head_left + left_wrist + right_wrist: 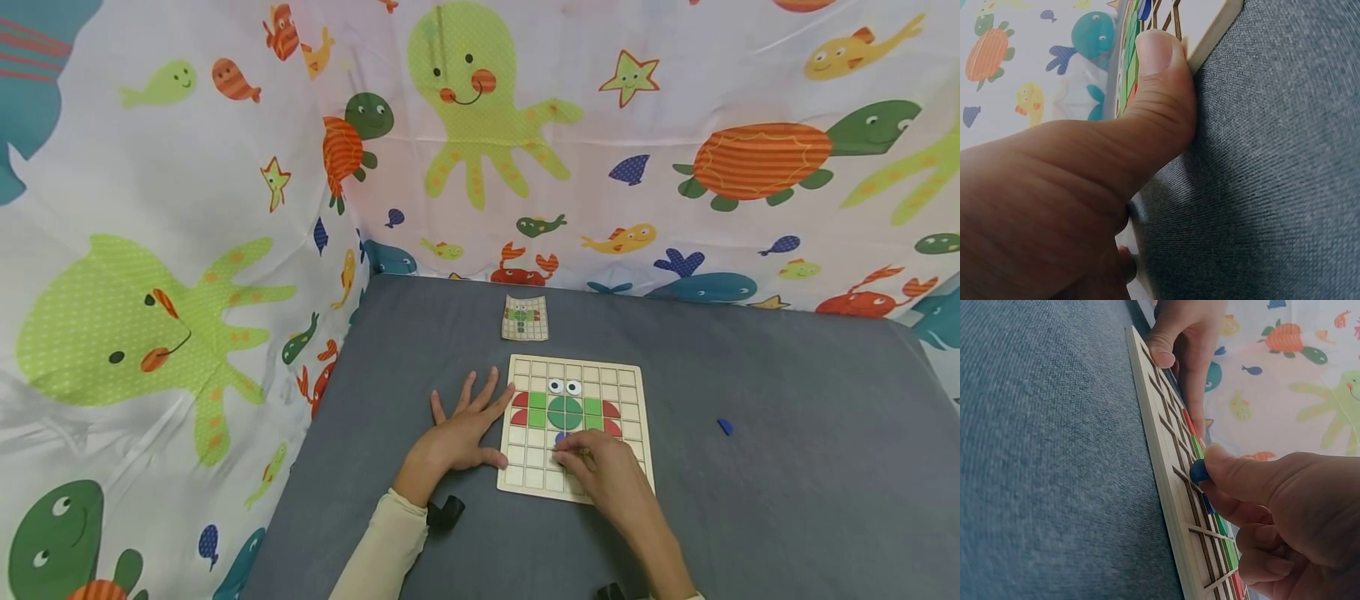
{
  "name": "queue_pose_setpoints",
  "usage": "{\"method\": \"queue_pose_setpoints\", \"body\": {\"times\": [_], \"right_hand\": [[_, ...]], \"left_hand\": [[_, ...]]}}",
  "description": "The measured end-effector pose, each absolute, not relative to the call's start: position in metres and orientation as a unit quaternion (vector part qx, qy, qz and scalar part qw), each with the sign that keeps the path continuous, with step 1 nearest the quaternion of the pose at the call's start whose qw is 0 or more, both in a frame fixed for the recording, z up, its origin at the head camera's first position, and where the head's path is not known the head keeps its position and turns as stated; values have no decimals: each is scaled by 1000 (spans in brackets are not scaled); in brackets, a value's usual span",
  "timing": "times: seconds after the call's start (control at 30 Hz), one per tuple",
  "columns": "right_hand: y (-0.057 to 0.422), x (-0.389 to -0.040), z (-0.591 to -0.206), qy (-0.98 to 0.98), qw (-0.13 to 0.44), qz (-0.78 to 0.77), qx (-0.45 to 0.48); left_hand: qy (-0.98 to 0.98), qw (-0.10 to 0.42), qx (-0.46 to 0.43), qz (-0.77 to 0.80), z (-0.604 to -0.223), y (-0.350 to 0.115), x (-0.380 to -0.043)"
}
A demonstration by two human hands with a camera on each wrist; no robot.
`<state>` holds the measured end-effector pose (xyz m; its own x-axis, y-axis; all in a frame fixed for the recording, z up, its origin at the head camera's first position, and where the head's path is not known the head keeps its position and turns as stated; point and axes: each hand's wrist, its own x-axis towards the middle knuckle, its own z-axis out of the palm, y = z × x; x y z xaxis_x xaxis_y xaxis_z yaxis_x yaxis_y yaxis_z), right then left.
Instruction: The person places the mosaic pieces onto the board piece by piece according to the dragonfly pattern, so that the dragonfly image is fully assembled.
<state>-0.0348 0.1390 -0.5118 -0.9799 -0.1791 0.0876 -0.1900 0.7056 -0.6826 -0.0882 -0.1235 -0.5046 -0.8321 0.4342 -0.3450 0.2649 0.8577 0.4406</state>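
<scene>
A wooden grid board lies on the grey cloth. On it are two eye tiles, a dark green circle of quarter pieces, light green squares and red rounded tiles. My right hand pinches a blue rounded tile between thumb and finger, just above the board. Another blue tile lies below the green circle. My left hand, fingers spread, rests at the board's left edge, its thumb touching the rim.
A small picture card with a similar pattern lies behind the board. A loose blue piece is on the cloth to the right. A curtain printed with sea animals hangs at the back and left.
</scene>
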Motion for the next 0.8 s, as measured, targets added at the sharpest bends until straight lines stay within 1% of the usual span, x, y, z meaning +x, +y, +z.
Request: {"method": "queue_pose_setpoints", "body": {"times": [0.2,0.43,0.8], "right_hand": [[137,-35,-513,-926,-1,364,98],[138,-34,-513,-937,22,324,129],[141,-31,-514,-938,31,313,143]], "left_hand": [[938,220,190,188,-504,-123,-89],[938,221,188,189,-504,-123,-89],[938,221,184,193,-506,-123,-88]]}}
